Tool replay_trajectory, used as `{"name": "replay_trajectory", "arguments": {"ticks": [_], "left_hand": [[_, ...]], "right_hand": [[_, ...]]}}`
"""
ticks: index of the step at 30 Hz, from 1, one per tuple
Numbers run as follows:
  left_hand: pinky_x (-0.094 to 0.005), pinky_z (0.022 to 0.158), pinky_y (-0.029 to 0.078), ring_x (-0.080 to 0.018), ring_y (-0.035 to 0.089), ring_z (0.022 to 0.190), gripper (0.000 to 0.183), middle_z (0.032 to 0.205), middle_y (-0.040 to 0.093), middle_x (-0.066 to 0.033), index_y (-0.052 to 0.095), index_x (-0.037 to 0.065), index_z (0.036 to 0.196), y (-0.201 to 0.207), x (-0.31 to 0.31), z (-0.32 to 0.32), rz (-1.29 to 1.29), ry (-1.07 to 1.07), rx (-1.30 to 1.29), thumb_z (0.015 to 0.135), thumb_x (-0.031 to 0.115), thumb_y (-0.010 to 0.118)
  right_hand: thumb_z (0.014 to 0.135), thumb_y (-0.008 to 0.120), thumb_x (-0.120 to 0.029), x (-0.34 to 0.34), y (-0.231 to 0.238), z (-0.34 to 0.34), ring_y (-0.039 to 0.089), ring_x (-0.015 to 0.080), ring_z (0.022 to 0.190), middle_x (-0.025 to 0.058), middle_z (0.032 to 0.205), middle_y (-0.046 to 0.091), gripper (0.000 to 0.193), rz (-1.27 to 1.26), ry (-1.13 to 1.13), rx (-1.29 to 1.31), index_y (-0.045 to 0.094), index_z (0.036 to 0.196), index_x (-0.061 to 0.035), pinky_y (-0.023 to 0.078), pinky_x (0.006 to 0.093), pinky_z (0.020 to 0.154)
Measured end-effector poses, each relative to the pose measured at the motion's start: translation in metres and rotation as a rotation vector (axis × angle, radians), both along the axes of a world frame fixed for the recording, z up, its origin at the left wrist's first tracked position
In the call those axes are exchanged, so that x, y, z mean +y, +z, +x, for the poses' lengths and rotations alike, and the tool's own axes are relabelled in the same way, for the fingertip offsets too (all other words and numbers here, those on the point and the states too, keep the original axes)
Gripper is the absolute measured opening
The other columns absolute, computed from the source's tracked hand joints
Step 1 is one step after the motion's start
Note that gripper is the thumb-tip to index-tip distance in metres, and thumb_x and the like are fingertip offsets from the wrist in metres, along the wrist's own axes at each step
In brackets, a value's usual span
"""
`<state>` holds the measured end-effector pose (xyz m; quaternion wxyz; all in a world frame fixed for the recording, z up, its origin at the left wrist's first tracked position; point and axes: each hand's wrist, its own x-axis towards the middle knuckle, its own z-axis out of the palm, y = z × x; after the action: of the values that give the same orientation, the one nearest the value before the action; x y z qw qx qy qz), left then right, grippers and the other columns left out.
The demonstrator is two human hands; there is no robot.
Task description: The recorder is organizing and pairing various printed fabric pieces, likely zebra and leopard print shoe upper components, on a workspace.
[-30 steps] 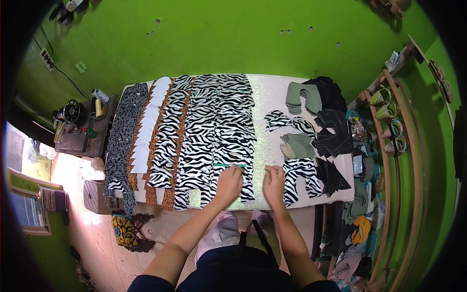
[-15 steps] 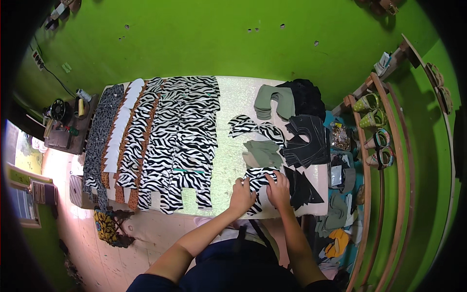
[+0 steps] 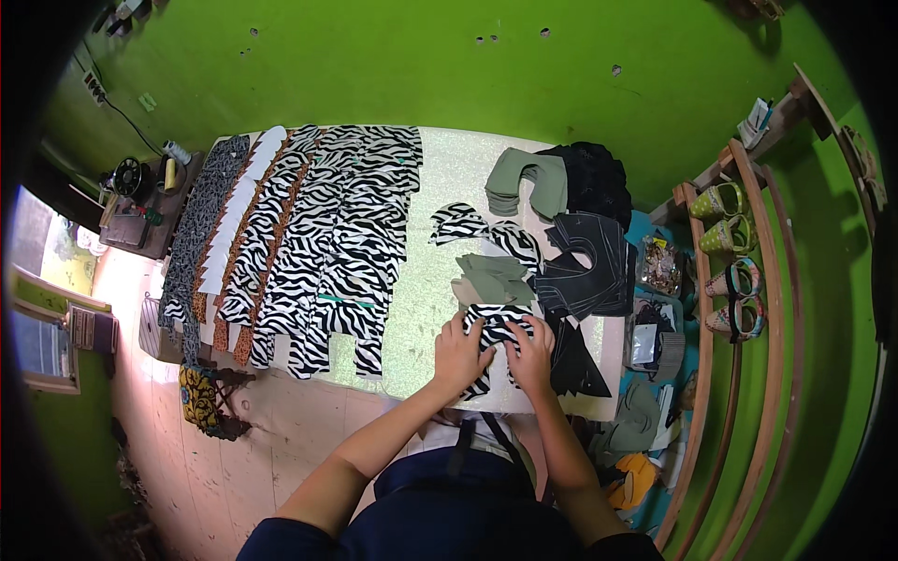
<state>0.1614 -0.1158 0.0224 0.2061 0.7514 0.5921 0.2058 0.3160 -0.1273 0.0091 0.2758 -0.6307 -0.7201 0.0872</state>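
My left hand and my right hand both rest on a stack of zebra-print fabric pieces near the front right of the pale work table. The fingers press down flat on the stack, close together. Just behind it lie olive-green cut pieces and two more zebra-print pieces. Black cut pieces lie to the right of my hands.
Long rows of zebra-print strips cover the table's left half, with white and leopard-edged strips beside them. A sewing machine stands at far left. Wooden shelves with shoes stand right. Green wall behind.
My hands moved from the edge of the zebra strips rightward to the zebra stack at the table's front right. The view shifted right with them.
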Motion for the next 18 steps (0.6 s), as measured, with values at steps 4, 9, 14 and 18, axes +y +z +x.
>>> {"name": "replay_trajectory", "arguments": {"ticks": [4, 9, 14, 18], "left_hand": [[-0.0410, 0.086, 0.036, -0.0335, 0.044, 0.105, 0.048, 0.116, 0.046, -0.0186, 0.055, 0.008, 0.113, 0.001, -0.002, -0.010, 0.093, -0.066, 0.011, 0.071, 0.026, 0.067], [-0.0417, 0.086, 0.037, -0.0333, 0.045, 0.104, 0.044, 0.113, 0.047, -0.0165, 0.053, 0.010, 0.114, 0.015, -0.003, -0.030, 0.119, -0.040, -0.053, 0.074, 0.023, 0.064], [-0.0417, 0.088, 0.036, -0.0319, 0.045, 0.106, 0.043, 0.114, 0.048, -0.0166, 0.055, 0.011, 0.113, 0.012, 0.015, -0.085, 0.076, -0.027, 0.088, 0.073, 0.022, 0.064], [-0.0418, 0.090, 0.035, -0.0311, 0.044, 0.108, 0.043, 0.116, 0.048, -0.0151, 0.057, 0.013, 0.114, 0.010, 0.033, -0.117, 0.134, 0.028, 0.218, 0.072, 0.024, 0.064]], "right_hand": [[0.071, 0.067, -0.010, 0.001, 0.015, -0.004, 0.043, 0.0312, 0.109, 0.0121, 0.114, 0.048, 0.035, 0.017, 0.087, 0.038, 0.061, 0.105, -0.0119, 0.031, 0.0442, 0.094], [0.072, 0.068, -0.016, 0.007, 0.031, -0.014, 0.050, 0.0268, 0.096, 0.0064, 0.098, 0.054, 0.034, 0.014, 0.198, 0.118, 0.062, 0.106, -0.0130, 0.038, 0.0397, 0.085], [0.078, 0.064, -0.025, 0.033, 0.015, -0.060, 0.052, 0.0219, 0.090, 0.0036, 0.088, 0.056, 0.028, -0.009, 0.328, 0.060, 0.062, 0.103, -0.0143, 0.037, 0.0357, 0.084], [0.077, 0.065, -0.027, 0.058, 0.009, -0.094, 0.050, 0.0228, 0.093, 0.0039, 0.090, 0.055, 0.028, -0.007, 0.348, 0.085, 0.062, 0.101, -0.0137, 0.036, 0.0372, 0.086]]}}
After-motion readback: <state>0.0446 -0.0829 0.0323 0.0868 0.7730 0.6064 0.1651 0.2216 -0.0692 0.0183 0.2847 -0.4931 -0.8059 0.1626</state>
